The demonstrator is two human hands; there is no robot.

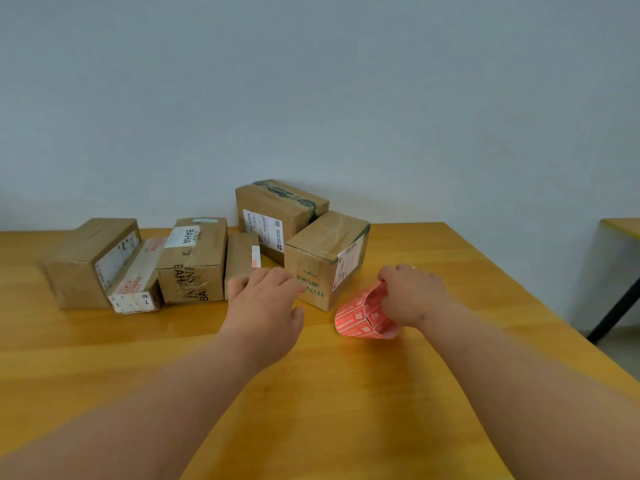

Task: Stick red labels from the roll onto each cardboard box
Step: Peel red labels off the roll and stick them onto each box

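A yellow wooden table carries 6 cardboard boxes clustered near its far edge

A yellow wooden table fills the foreground, set against a plain pale grey wall. At the right edge stands a second table with a black leg.

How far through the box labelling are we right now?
Early, it seems. The flat box at left shows red on top, possibly a label; none shows on the other boxes. The right hand grips the label roll; the left hand reaches toward the green-printed box. Most boxes seem left.
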